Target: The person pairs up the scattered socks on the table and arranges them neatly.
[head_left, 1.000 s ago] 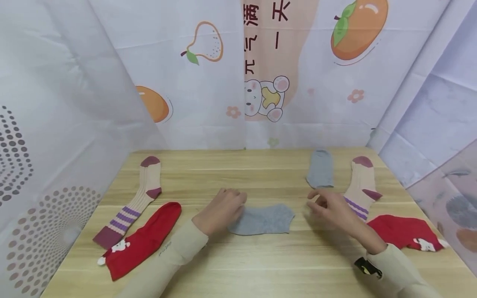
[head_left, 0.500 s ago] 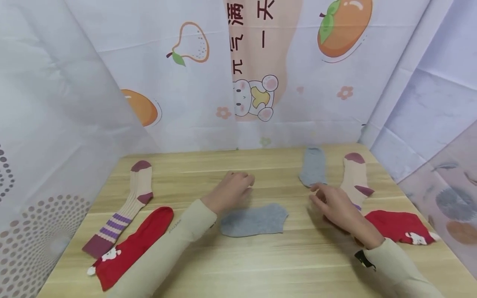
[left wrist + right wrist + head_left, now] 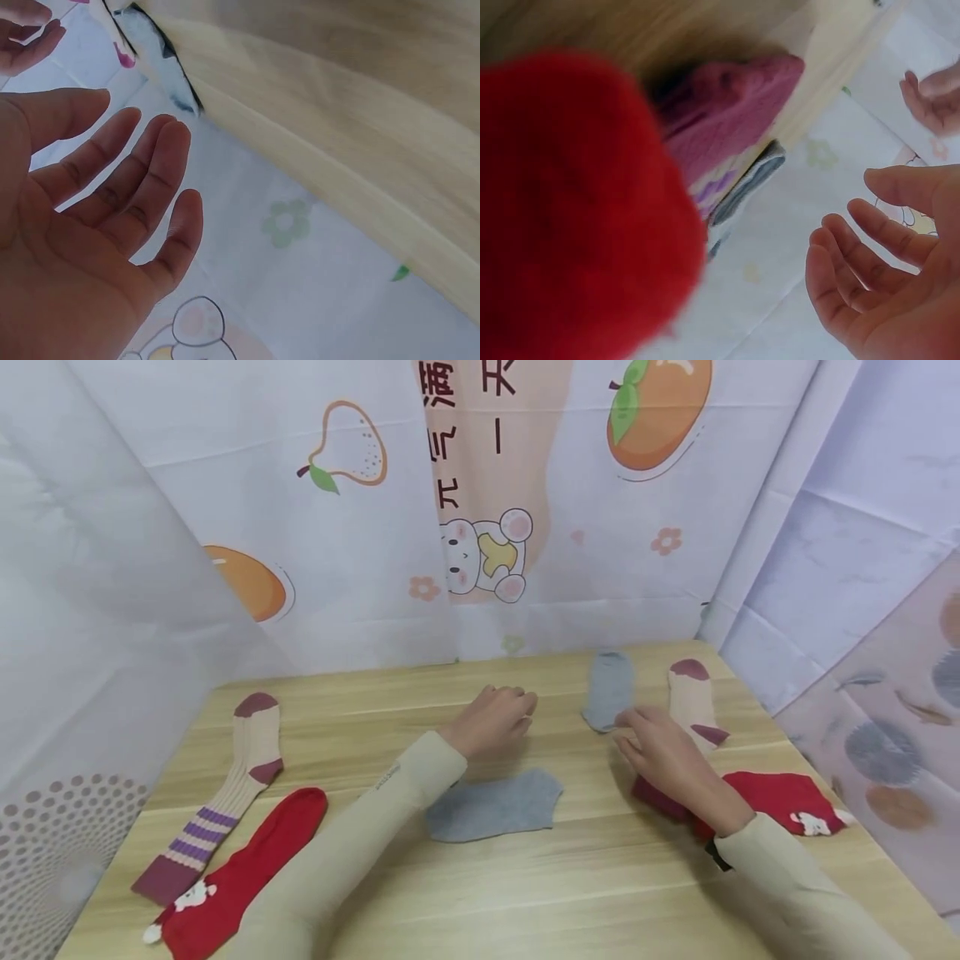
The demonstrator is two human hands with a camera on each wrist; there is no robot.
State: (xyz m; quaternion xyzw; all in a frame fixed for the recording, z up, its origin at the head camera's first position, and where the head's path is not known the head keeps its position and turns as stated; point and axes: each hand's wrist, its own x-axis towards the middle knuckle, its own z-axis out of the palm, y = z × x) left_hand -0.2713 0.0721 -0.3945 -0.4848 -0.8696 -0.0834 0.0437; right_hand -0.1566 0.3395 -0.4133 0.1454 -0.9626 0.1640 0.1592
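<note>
Far grey sock (image 3: 609, 687), upper right of the head view: presumably light, soft, limp; best pinched at its lower edge. Right hand (image 3: 663, 756) nearest, left hand (image 3: 489, 720) mid-frame: thumbs apart from loosely bent fingers, nothing held.

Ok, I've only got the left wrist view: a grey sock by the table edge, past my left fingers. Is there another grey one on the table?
Observer: Yes, a second grey sock lies flat on the table, nearer the person than the left hand.
Operator: And over on the far left?
Observer: A red sock alongside a beige sock with purple stripes.
Operator: What about the right side, near my wrist?
Observer: The other red sock is there, with a white patch, partly hidden behind the right hand and wrist in the head view.
</note>
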